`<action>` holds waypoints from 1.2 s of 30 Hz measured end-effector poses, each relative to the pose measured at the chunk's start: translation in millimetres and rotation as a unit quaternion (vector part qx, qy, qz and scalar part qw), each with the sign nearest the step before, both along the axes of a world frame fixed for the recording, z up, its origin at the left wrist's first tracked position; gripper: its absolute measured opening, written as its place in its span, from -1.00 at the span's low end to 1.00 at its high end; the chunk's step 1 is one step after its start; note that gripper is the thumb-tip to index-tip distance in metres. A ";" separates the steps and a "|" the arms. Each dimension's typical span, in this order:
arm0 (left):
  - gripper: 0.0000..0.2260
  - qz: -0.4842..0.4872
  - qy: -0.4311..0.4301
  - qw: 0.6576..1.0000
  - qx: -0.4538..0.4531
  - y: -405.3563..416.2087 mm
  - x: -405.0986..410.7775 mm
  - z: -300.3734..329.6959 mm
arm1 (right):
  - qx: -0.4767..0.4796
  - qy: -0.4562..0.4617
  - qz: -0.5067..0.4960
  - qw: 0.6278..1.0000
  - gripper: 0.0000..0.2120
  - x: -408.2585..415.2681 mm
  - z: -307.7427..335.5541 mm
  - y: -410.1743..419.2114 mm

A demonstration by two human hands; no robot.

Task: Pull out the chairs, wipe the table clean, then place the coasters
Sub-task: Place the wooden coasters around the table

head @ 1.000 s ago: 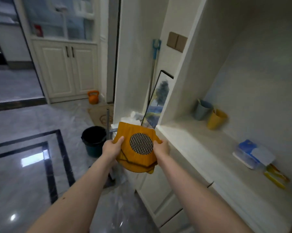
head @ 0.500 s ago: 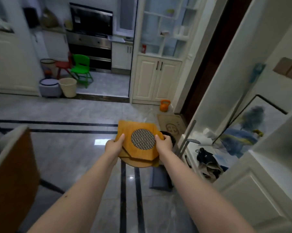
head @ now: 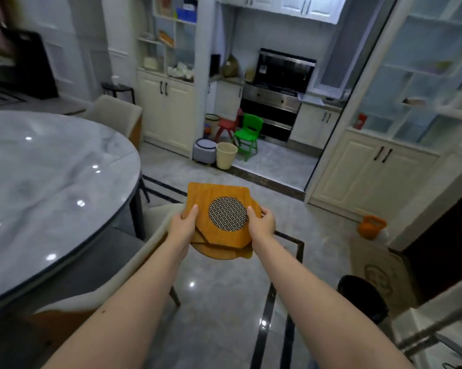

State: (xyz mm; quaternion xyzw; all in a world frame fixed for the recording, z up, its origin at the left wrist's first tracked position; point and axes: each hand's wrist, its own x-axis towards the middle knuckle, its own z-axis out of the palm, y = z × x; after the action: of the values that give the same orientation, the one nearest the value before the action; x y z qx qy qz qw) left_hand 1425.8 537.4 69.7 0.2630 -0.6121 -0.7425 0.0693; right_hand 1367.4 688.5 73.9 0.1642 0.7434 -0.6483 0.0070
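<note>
The head view shows a person holding a small stack of wooden coasters (head: pixel 219 230) out in front, above the shiny floor (head: pixel 224 302). The top one is square-ish with a round metal mesh in the middle. Rounder ones peek out under it.

The left hand (head: pixel 183 225) grips the left edge of the stack, with the thumb lying on top. The right hand (head: pixel 261 225) grips the right edge the same way, thumb on top and fingers curled under. Both hands carry the stack together.

The big round marble table (head: pixel 51 187) is off to the left, apart from the stack. A pale chair (head: pixel 155 241) sits between the person and the table, with its back near the left arm. It looks pulled out from the table. Another chair (head: pixel 115 113) stands at the far side.

The tabletop looks shiny and bare, so the wiping seems done. This looks like the last step: putting the coasters down.

Next, the person likely needs to bring the stack over the table. One hand should hold the stack while the other lifts off one coaster and lays it flat.
</note>
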 end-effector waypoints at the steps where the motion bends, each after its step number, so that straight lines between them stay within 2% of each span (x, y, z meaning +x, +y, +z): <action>1: -0.59 0.013 0.001 1.000 0.000 -6.2 -2.6 -1.0 | 0.001 0.002 0.011 1.000 -0.63 -8.1 -1.9 -7.4; 5: -0.57 0.135 -0.016 0.991 -0.019 -59.3 -30.4 -1.0 | -0.010 0.009 0.102 0.995 -0.59 -59.7 -1.9 -71.2; 8: -0.63 0.195 -0.035 0.979 -0.049 -96.6 -45.6 -6.7 | -0.007 -0.015 0.176 0.984 -0.55 -92.2 -3.4 -111.2; 11: -0.61 0.244 -0.058 0.967 -0.041 -125.2 -47.1 -16.4 | -0.018 -0.029 0.248 0.968 -0.54 -114.8 -8.3 -148.2; 15: -0.63 0.299 -0.076 0.951 -0.020 -159.9 -36.5 -25.0 | -0.040 -0.068 0.336 0.938 -0.72 -126.1 -12.6 -200.2; 21: -0.68 0.386 -0.096 0.917 -0.021 -223.2 -20.6 -44.0 | -0.044 -0.130 0.408 0.902 -0.58 -121.3 -29.6 -282.1; 28: -0.61 0.475 -0.120 0.872 -0.019 -292.0 -14.2 -59.7 | -0.047 -0.129 0.446 0.884 -0.53 -120.1 -42.2 -368.9; 31: -0.60 0.503 -0.118 0.856 -0.008 -316.0 -10.2 -66.6 | -0.069 -0.163 0.467 0.866 -0.48 -117.4 -43.8 -399.0; 33: -0.60 0.529 -0.122 0.840 0.007 -327.5 -7.5 -70.4 | -0.087 -0.192 0.492 0.845 -0.51 -116.4 -43.7 -413.8; 36: -0.62 0.556 -0.129 0.821 0.003 -340.4 -4.7 -73.6 | -0.060 -0.197 0.523 0.827 -0.55 -115.5 -46.7 -433.2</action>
State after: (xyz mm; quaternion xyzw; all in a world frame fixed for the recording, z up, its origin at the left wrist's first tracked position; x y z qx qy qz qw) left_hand 1421.0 197.0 -3.9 0.6524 -0.3631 -0.5394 0.3894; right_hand 1251.9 255.4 27.2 -0.1259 0.6600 -0.5448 0.5018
